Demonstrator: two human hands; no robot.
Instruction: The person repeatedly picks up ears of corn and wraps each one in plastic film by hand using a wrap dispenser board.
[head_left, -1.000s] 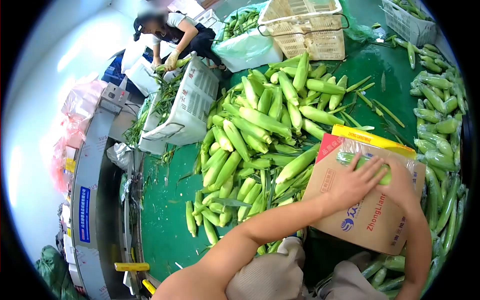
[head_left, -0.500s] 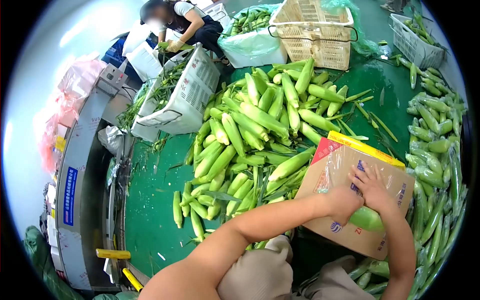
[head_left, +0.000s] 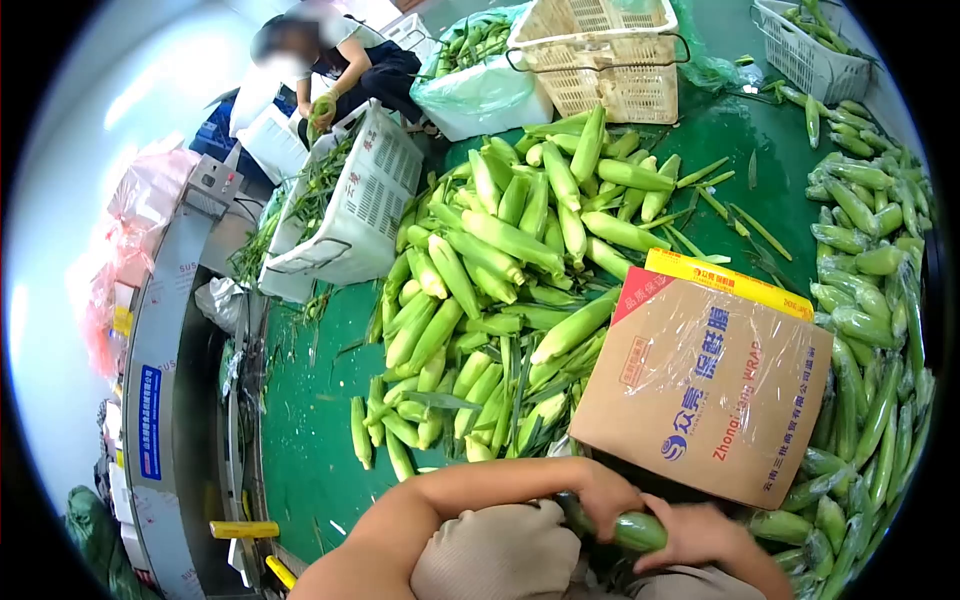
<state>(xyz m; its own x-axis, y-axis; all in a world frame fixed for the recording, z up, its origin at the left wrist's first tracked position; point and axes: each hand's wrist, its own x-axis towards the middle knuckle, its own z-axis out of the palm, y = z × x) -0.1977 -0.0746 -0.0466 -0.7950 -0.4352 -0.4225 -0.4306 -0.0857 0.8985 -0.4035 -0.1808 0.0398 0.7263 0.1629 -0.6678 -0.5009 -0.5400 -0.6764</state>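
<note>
My left hand [head_left: 608, 500] is closed around a green ear of corn [head_left: 638, 532], held low over my lap at the near side of the cardboard box [head_left: 690, 400]. My right hand [head_left: 697, 534] curls round the right end of the same ear, its thumb below and fingers above. The ear looks smooth and shiny; part of it is hidden by my fingers. Clear plastic film lies over the box top, which carries printed lettering. Along the box's far edge sits a long yellow cling wrap carton [head_left: 730, 284].
A heap of corn in husks [head_left: 500, 250] covers the green floor ahead. Film-wrapped ears [head_left: 870, 270] are piled at my right. Beyond the heap stand a white crate of husks [head_left: 372, 190] and a beige crate [head_left: 610, 80]. Another person [head_left: 350, 70] crouches behind the white crate.
Both my hands have moved off the box top, toward me and down, taking the ear with them. The view has shifted slightly. The other person's hands have moved left.
</note>
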